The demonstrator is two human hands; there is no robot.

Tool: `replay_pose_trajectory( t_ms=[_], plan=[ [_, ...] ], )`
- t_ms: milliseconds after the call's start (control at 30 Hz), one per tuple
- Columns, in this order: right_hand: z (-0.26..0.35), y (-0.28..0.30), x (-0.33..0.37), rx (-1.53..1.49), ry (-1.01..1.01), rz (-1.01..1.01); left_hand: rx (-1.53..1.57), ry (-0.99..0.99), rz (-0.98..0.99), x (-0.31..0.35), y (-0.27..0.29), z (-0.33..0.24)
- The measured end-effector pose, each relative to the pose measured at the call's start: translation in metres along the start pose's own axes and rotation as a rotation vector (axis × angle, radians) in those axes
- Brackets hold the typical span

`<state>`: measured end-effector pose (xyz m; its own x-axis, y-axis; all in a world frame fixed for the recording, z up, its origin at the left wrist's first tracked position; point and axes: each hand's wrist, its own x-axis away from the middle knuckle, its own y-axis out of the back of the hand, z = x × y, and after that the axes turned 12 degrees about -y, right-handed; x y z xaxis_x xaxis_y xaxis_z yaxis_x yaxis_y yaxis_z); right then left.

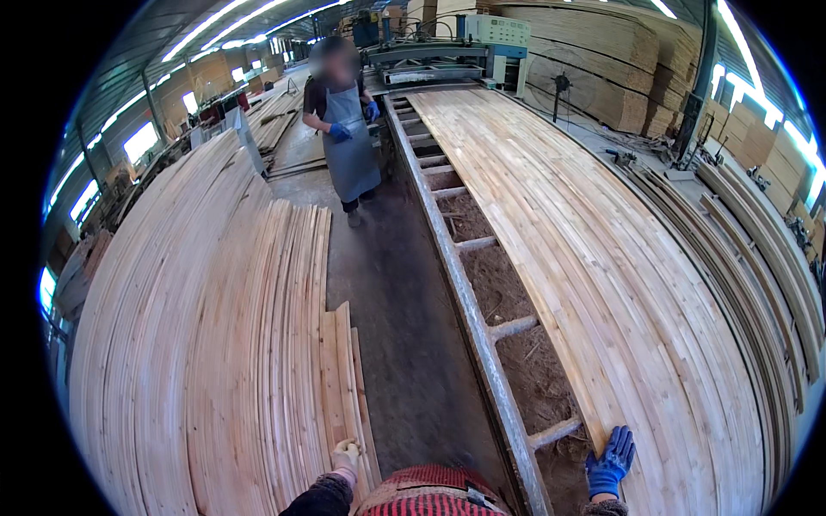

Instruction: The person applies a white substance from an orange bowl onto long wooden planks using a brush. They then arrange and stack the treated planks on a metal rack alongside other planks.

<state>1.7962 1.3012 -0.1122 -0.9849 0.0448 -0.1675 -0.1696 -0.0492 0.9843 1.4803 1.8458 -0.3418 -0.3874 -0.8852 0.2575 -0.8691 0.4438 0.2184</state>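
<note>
Head view: at five o'clock, the right hand (609,464), in a blue glove, lies flat with fingers spread on the near edge of the long wood panel (594,258), pressing rather than gripping it. The panel runs toward twelve o'clock along a metal frame (469,301). At six o'clock, the left hand (347,454) rests on the end of a strip stack (284,361); its grasp cannot be told. At eleven o'clock stands a co-worker (348,129) in an apron.
</note>
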Motion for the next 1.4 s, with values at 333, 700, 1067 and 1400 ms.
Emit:
replay_pose_trajectory(
  t_ms=[333, 700, 1067, 1400],
  plan=[
    [0.014, -0.011, -0.013, 0.108, -0.081, 0.031, -0.044, 0.003, 0.233, -0.032, -0.132, -0.102],
    [0.06, 0.021, -0.015, 0.295, -0.125, -0.086, -0.323, -0.16, 0.404, -0.167, -0.219, -0.131],
    [0.121, 0.046, -0.088, 0.128, -0.166, 0.306, -0.271, -0.131, 0.306, -0.284, -0.207, -0.151],
    [0.228, -0.047, -0.225, 0.025, -0.38, -0.007, -0.145, 0.001, 0.268, -0.3, -0.196, -0.19]
  ],
)
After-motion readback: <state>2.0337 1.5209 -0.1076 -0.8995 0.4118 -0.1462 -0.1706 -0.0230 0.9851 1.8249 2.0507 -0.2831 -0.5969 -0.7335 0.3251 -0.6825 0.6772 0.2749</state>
